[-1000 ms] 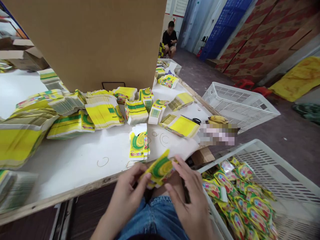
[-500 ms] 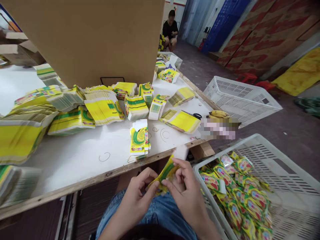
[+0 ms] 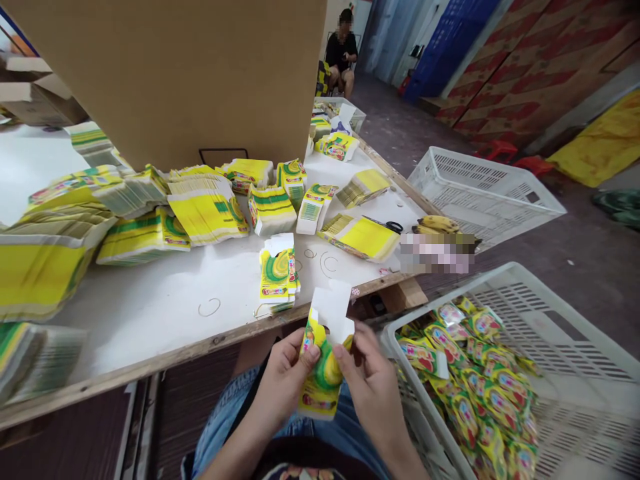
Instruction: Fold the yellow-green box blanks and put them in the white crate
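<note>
left hand and right hand pinch a yellow-green, box-shaped thin-card carton by opposite sides; likely light, springy (probably creases easily), best held along folds

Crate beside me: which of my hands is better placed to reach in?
Probably your right hand: it's nearer the crate. Your left hand is farther away, and both hold the carton.

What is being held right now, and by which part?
One yellow carton, its white flap up: left hand grips its left edge, right hand its right, thumbs on the printed face.
</note>
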`<state>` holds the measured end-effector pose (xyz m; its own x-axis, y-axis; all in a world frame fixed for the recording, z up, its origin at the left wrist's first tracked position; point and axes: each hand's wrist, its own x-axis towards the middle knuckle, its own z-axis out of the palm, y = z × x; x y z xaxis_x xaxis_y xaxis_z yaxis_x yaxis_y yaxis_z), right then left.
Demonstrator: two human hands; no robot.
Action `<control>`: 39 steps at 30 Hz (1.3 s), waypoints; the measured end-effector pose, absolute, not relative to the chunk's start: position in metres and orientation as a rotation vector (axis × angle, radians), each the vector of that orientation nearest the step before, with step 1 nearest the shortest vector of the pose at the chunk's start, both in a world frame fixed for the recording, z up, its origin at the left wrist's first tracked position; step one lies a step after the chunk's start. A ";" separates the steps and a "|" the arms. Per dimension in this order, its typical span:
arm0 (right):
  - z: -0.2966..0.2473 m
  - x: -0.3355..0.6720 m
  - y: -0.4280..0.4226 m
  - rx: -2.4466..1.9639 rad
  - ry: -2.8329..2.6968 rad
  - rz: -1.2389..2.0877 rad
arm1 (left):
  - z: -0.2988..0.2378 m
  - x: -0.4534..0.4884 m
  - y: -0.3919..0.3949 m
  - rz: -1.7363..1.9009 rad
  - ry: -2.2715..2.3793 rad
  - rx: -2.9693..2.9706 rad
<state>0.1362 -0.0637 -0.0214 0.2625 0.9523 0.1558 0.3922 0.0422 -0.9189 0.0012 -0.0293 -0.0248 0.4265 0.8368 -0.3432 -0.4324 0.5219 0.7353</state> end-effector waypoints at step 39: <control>-0.015 0.171 -0.059 -1.722 -1.393 1.099 | -0.029 -0.007 -0.033 0.703 0.807 1.042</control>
<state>0.1713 -0.0588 -0.0151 0.0809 0.9758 -0.2030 0.4243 -0.2180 -0.8789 -0.0075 -0.0327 -0.0286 0.5266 0.8168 -0.2358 -0.1214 0.3467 0.9301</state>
